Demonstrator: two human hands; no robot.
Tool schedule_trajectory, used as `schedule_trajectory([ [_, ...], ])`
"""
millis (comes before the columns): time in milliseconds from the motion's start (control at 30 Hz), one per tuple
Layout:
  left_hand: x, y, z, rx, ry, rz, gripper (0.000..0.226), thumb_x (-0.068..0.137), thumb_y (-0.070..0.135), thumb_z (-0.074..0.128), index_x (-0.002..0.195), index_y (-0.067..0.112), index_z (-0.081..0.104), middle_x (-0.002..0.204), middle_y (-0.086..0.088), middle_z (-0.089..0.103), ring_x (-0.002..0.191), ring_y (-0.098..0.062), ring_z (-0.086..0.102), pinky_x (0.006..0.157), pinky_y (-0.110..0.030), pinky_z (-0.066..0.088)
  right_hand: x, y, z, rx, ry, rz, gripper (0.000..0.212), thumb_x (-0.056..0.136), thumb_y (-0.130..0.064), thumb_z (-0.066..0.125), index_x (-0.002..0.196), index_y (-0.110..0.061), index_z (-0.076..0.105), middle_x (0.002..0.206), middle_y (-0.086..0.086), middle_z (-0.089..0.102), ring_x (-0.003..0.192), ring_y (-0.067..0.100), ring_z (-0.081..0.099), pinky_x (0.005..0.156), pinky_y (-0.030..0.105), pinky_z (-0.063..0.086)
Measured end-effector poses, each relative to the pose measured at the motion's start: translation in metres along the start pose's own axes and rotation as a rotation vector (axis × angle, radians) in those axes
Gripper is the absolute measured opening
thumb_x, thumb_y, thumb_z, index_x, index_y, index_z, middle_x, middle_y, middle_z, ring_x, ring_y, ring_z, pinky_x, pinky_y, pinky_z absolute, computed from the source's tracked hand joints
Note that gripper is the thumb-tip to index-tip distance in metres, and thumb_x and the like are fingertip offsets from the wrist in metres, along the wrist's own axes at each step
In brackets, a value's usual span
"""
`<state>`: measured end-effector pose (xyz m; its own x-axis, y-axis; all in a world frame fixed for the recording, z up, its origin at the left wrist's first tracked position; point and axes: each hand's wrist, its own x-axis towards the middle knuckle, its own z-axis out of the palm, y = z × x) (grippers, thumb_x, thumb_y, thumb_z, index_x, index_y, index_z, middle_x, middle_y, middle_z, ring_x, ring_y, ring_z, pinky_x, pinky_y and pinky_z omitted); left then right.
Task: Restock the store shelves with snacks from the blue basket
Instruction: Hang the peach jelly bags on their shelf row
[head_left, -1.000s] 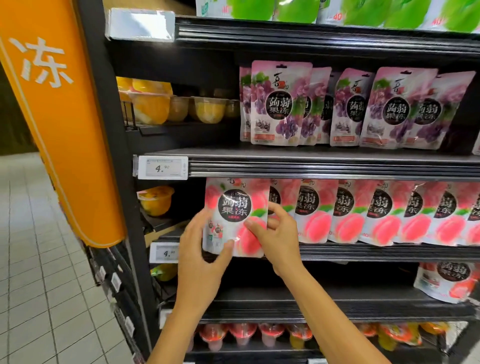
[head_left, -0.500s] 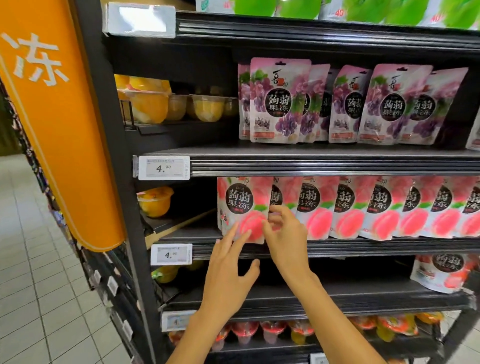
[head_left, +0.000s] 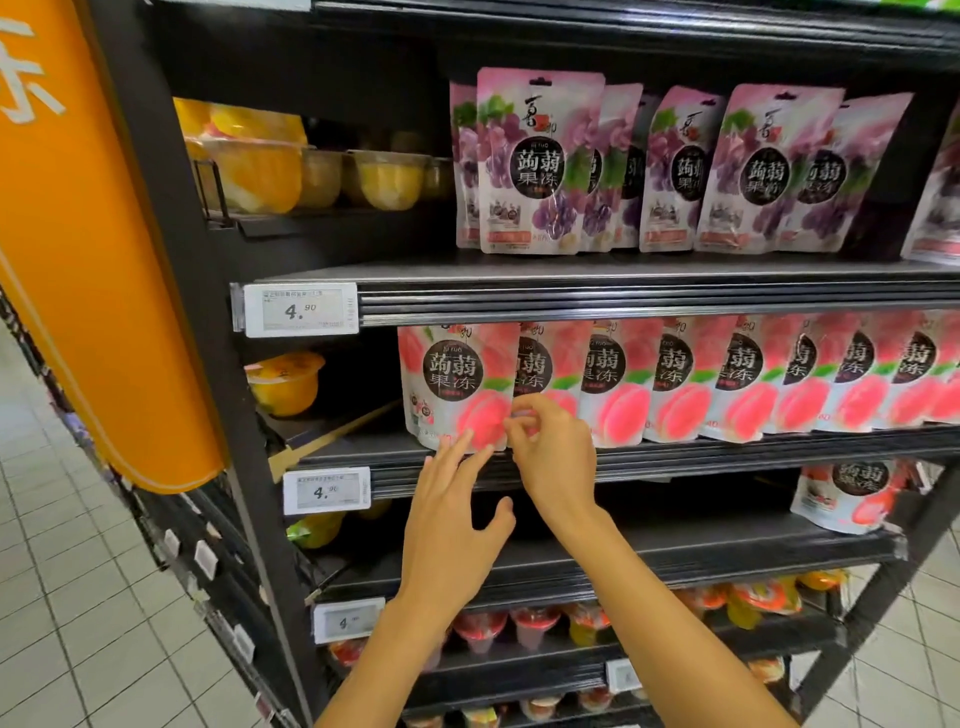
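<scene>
Store shelves (head_left: 623, 291), head view: peach pouch (head_left: 457, 384) stands at the left end of its row (head_left: 727, 379), just above both hands. Open left hand (head_left: 447, 525) has straight fingertips at the pouch's bottom edge; right hand (head_left: 558, 457) is curled, pinching its lower right edge. Judged: this pouch is placed, only straightening left; lower shelf (head_left: 623, 551) beneath the hands shows a lone pouch (head_left: 847, 493) far right, and the basket is out of view, so the remainder is unknown.
</scene>
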<state>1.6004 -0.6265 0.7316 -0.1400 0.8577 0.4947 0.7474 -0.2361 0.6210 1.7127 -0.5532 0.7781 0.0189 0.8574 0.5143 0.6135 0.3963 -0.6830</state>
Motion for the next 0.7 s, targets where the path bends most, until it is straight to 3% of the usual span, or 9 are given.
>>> schedule_trajectory([
  [100, 0.0, 0.0, 0.001, 0.074, 0.023, 0.053, 0.054, 0.089, 0.042, 0.06, 0.141, 0.035, 0.046, 0.152, 0.025, 0.022, 0.134, 0.022, -0.011, 0.124, -0.032, 0.0, -0.004, 0.004, 0.0, 0.03, 0.033, 0.025, 0.014, 0.091, -0.025, 0.067, 0.105, -0.027, 0.068, 0.085, -0.012, 0.072, 0.073, 0.004, 0.064, 0.069, 0.032, 0.056],
  [233, 0.001, 0.005, 0.002, 0.141, 0.067, 0.112, 0.051, 0.087, 0.04, 0.062, 0.136, 0.027, 0.054, 0.154, 0.009, 0.036, 0.144, 0.002, 0.019, 0.122, -0.032, -0.011, -0.006, 0.007, -0.003, 0.091, 0.053, 0.052, 0.016, 0.09, -0.03, 0.07, 0.104, -0.022, 0.067, 0.081, -0.007, 0.072, 0.072, 0.01, 0.068, 0.071, 0.04, 0.058],
  [300, 0.001, 0.004, 0.001, 0.107, 0.086, 0.111, 0.048, 0.087, 0.036, 0.064, 0.133, 0.027, 0.056, 0.152, 0.009, 0.039, 0.143, 0.001, 0.021, 0.123, -0.034, -0.01, -0.007, 0.01, -0.004, 0.115, 0.062, 0.069, 0.014, 0.089, -0.03, 0.071, 0.099, -0.022, 0.067, 0.077, -0.008, 0.071, 0.071, 0.012, 0.068, 0.071, 0.042, 0.058],
  [500, 0.0, 0.0, 0.004, -0.004, 0.157, 0.123, 0.036, 0.087, 0.025, 0.066, 0.123, 0.025, 0.061, 0.143, 0.018, 0.041, 0.134, 0.023, 0.007, 0.124, -0.039, 0.002, -0.024, 0.024, -0.01, 0.155, 0.105, 0.092, 0.019, 0.088, -0.041, 0.07, 0.099, -0.025, 0.068, 0.074, -0.013, 0.07, 0.066, 0.003, 0.067, 0.068, 0.037, 0.057],
  [600, -0.013, 0.0, 0.012, -0.086, 0.183, 0.134, 0.025, 0.089, 0.025, 0.06, 0.114, 0.025, 0.064, 0.136, 0.015, 0.052, 0.13, 0.012, 0.032, 0.12, -0.025, 0.016, -0.045, 0.041, -0.015, 0.24, 0.094, 0.159, 0.019, 0.094, -0.041, 0.062, 0.096, -0.024, 0.069, 0.073, -0.01, 0.072, 0.066, 0.004, 0.068, 0.066, 0.034, 0.057],
  [700, -0.037, -0.005, 0.03, -0.209, 0.106, 0.097, 0.019, 0.091, 0.027, 0.052, 0.106, 0.026, 0.064, 0.113, 0.016, 0.061, 0.109, 0.0, 0.051, 0.099, -0.019, 0.037, -0.079, 0.074, -0.024, 0.323, 0.087, 0.241, 0.021, 0.099, -0.032, 0.056, 0.096, -0.018, 0.07, 0.07, -0.003, 0.072, 0.058, 0.005, 0.065, 0.056, 0.017, 0.05],
])
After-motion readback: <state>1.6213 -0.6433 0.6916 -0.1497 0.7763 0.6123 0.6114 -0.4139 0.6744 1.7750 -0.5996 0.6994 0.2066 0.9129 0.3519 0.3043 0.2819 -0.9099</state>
